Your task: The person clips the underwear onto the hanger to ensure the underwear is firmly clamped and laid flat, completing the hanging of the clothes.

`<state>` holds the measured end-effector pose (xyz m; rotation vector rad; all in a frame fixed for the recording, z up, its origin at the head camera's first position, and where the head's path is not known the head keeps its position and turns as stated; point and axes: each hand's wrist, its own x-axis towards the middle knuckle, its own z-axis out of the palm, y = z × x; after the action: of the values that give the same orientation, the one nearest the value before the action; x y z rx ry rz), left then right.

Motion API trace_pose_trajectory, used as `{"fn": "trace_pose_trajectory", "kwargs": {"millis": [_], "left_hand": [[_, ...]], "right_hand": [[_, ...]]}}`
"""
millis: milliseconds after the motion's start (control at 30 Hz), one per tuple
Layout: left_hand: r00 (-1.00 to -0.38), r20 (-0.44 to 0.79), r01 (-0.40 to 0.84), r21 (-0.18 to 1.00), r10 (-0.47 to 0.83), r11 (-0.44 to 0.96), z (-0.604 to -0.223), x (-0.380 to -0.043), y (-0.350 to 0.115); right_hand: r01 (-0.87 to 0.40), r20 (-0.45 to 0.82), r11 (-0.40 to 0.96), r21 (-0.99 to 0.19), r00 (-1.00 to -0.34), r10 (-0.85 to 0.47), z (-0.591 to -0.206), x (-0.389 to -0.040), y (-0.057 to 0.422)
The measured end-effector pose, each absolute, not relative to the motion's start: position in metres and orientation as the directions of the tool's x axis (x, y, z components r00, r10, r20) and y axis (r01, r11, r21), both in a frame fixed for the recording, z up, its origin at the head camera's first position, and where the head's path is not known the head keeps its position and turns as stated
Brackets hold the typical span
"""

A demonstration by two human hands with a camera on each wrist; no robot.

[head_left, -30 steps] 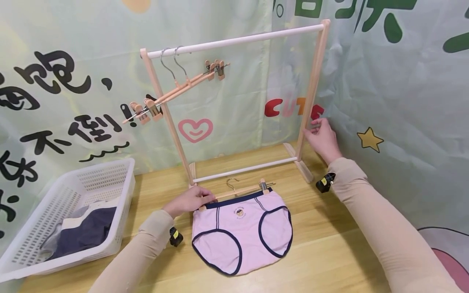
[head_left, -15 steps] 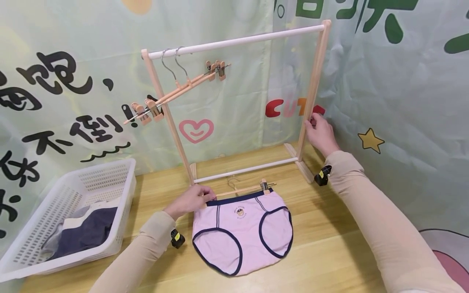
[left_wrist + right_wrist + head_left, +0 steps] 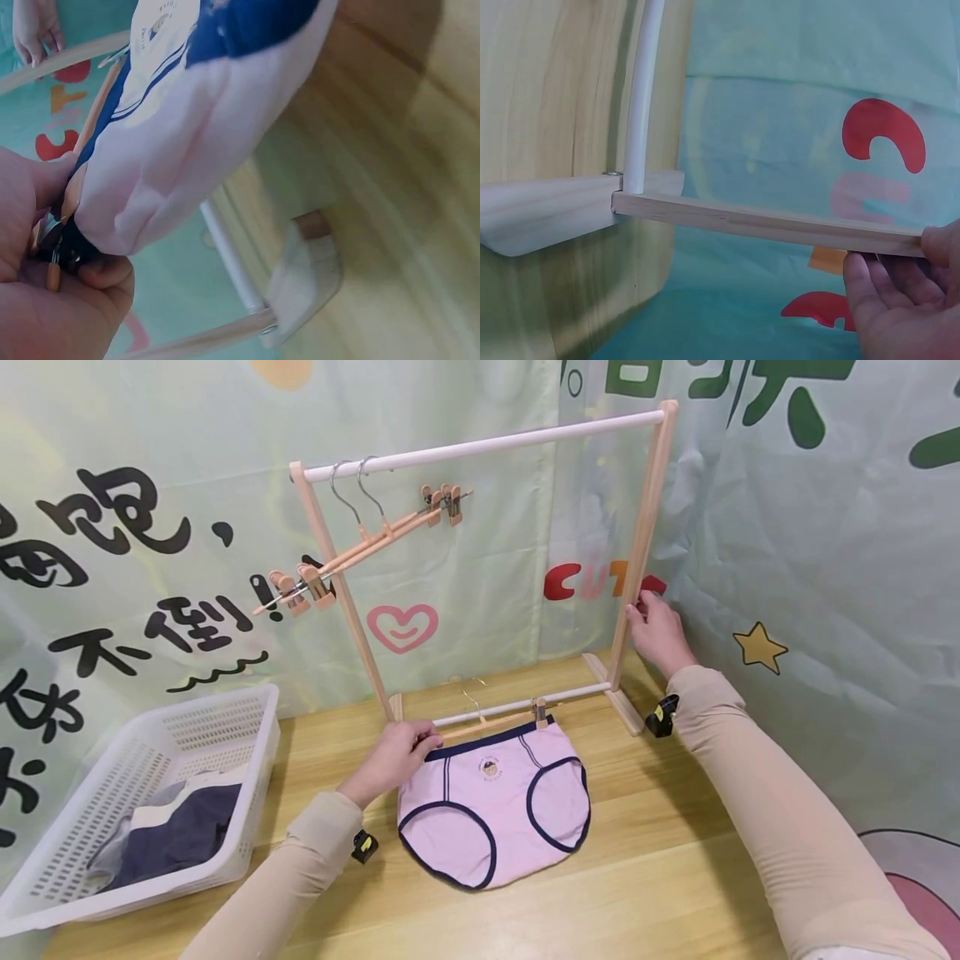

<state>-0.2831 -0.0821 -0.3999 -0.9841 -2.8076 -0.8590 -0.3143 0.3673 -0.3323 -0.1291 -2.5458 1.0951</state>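
My left hand (image 3: 393, 758) pinches the left end of a clip hanger (image 3: 495, 724), covering the clip there. From the hanger hang pink panties (image 3: 491, 827) with navy trim and a small printed emblem; the right-hand clip (image 3: 540, 712) bites the waistband. In the left wrist view the pink cloth (image 3: 172, 142) droops beside my thumb and fingers, tilted up off the wooden table. With thumb and fingertips, my right hand (image 3: 662, 631) holds the right post (image 3: 780, 227) of a small garment rack, well above its foot.
Two more clip hangers (image 3: 375, 537) hang from the left part of the rack's white top bar (image 3: 487, 446). A white perforated basket (image 3: 258, 760) with folded navy and grey clothes stands at left. Printed cloth walls (image 3: 825, 693) close in the back and right.
My left hand has raised the hanger and panties and shifted them slightly away from me, toward the rack's lower bar. My right hand has closed from loosely touching the post to gripping it.
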Motion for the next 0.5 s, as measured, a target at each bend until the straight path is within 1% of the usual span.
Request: {"fn": "trace_pose_trajectory", "kwargs": {"millis": [233,500], "left_hand": [[-0.748,0.345,0.663,0.385,0.566,0.642,-0.371,-0.287,-0.075],[-0.715,0.421,0.69,0.296,0.559,0.66,-0.338,-0.292,-0.066]], "right_hand": [[-0.083,0.319,0.696,-0.713,-0.922,0.217,-0.334,-0.313,0.369],[-0.088,0.328,0.693,-0.716,-0.918,0.223,-0.337,-0.314,0.368]]}}
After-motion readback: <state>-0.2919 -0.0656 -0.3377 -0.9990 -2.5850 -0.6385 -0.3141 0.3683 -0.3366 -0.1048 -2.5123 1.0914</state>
